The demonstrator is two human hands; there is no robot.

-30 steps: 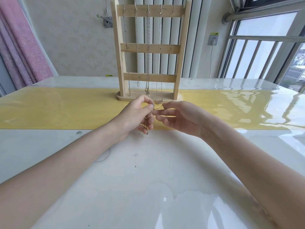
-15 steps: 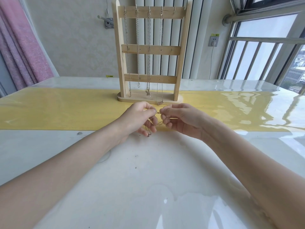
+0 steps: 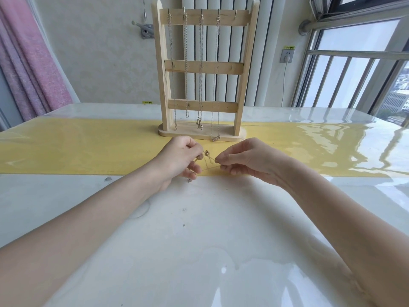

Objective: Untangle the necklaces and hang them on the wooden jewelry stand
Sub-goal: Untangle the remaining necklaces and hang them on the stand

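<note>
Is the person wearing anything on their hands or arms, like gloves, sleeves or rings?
Nothing shows. The left hand and right hand are bare, with no gloves, rings, watch or bracelets visible. Both forearms are uncovered right to the picture's edge, so no sleeves appear.

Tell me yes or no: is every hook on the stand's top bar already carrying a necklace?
No: the rightmost hook on the wooden stand is bare, while the other four hold hanging chains.

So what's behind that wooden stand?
Behind the stand is a white ribbed radiator, showing through the gaps between the slats, with a pale wall to its left. Four chains hang in front. The slats and posts hide the parts directly behind them.
</note>
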